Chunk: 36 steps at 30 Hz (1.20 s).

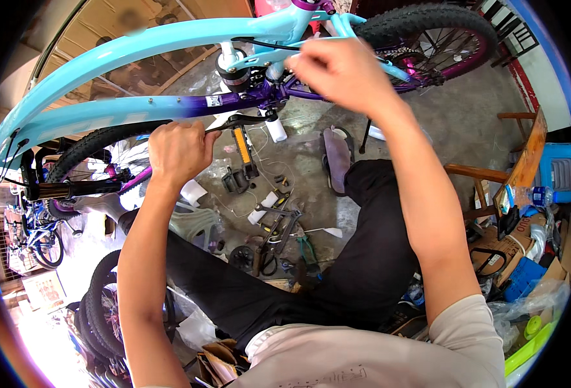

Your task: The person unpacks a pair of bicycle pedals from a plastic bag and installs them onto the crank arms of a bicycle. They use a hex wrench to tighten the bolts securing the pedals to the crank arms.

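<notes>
A bicycle with a turquoise and purple frame [137, 42] stretches across the top of the view. My left hand [179, 154] is closed around a dark bar whose end shows beside the crank arm [250, 119]; its kind is mostly hidden by the fist. From that crank hangs a black pedal [242, 150] with an orange reflector. My right hand [343, 72] is over the frame near the shock absorber [233, 76], its fingers curled and slightly blurred. A thin black cable or rod [266, 44] runs up to these fingers; whether they grip it is unclear.
Tools and bike parts [275, 223] lie on the floor between my legs, near a loose pedal [235, 181]. To the right stand a wooden chair [486, 173] and cluttered cardboard [521, 239]. Spare tires [101, 304] lean at lower left. Another bicycle [43, 236] stands behind them.
</notes>
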Each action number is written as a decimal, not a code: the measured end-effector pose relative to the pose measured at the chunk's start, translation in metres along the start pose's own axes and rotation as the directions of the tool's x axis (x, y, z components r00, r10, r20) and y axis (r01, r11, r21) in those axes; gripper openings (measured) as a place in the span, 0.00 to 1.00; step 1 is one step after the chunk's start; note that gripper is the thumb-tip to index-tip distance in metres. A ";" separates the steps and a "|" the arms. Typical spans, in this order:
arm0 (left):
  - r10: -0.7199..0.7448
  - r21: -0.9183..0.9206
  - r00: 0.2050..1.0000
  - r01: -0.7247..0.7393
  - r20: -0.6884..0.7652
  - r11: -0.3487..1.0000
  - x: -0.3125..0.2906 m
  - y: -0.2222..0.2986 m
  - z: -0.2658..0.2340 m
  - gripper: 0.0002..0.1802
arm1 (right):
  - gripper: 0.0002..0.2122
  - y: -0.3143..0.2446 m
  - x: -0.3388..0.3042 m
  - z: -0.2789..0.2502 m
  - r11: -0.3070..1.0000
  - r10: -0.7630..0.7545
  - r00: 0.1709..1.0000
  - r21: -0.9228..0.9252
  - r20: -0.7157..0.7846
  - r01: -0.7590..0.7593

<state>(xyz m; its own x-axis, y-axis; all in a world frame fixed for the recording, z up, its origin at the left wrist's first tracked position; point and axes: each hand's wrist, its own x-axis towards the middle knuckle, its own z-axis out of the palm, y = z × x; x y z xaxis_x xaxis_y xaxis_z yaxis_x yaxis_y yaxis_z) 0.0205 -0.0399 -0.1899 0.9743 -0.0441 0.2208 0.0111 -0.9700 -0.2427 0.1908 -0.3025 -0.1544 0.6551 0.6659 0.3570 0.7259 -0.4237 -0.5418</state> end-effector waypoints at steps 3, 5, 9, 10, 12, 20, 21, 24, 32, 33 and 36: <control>-0.013 0.006 1.000 0.013 -0.016 1.000 0.000 0.002 0.002 0.21 | 0.14 0.030 0.001 -0.024 0.997 0.015 0.891 -0.061 -0.453 -0.048; -0.010 0.004 1.000 0.011 -0.028 1.000 0.001 0.006 0.002 0.21 | 0.14 0.053 0.016 -0.035 0.991 0.031 0.846 -0.093 -0.532 -0.094; -0.008 -0.006 0.998 0.008 -0.057 1.000 0.000 0.006 0.003 0.20 | 0.17 0.051 0.050 -0.029 0.892 0.130 0.968 -0.402 -0.214 -0.208; 0.001 -0.001 0.998 -0.001 -0.068 1.000 -0.001 0.005 0.003 0.18 | 0.16 0.052 0.058 -0.027 0.857 0.160 0.970 -0.461 -0.183 -0.228; 0.002 -0.008 0.998 -0.003 -0.070 1.000 0.001 0.007 0.003 0.18 | 0.15 0.063 0.064 -0.022 0.880 0.098 0.970 -0.437 -0.221 -0.188; -0.020 0.004 0.998 0.020 -0.060 1.000 0.000 0.010 -0.001 0.19 | 0.15 0.067 0.065 -0.010 0.937 0.339 0.814 0.093 -0.471 -0.336; -0.018 -0.002 0.998 0.018 -0.067 1.000 0.001 0.010 0.000 0.19 | 0.15 0.075 0.067 -0.007 0.940 0.302 0.830 0.003 -0.468 -0.340; -0.020 -0.012 0.997 0.019 -0.074 1.000 0.000 0.008 0.000 0.19 | 0.16 0.085 0.062 -0.001 0.994 0.007 0.869 -0.091 -0.496 -0.059; -0.052 -0.030 0.997 0.050 -0.059 0.998 -0.003 0.008 0.003 0.18 | 0.19 0.091 0.032 -0.003 0.988 -0.074 0.962 0.112 -0.262 0.107; -0.053 -0.027 0.997 0.052 -0.057 0.998 -0.003 0.008 0.003 0.17 | 0.18 0.094 0.028 -0.012 0.978 -0.008 0.996 0.209 -0.090 0.027; -0.053 -0.027 0.996 0.051 -0.067 0.998 -0.002 0.008 0.002 0.17 | 0.14 0.097 0.024 -0.025 0.959 -0.267 0.963 0.104 0.026 0.263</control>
<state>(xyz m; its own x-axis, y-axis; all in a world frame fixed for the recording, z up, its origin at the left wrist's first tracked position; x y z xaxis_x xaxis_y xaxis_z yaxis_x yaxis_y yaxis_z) 0.0188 -0.0468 -0.1941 0.9551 -0.0085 0.2961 0.0550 -0.9771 -0.2054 0.2818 -0.3432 -0.1794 0.4313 0.7709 0.4687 0.8471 -0.1673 -0.5043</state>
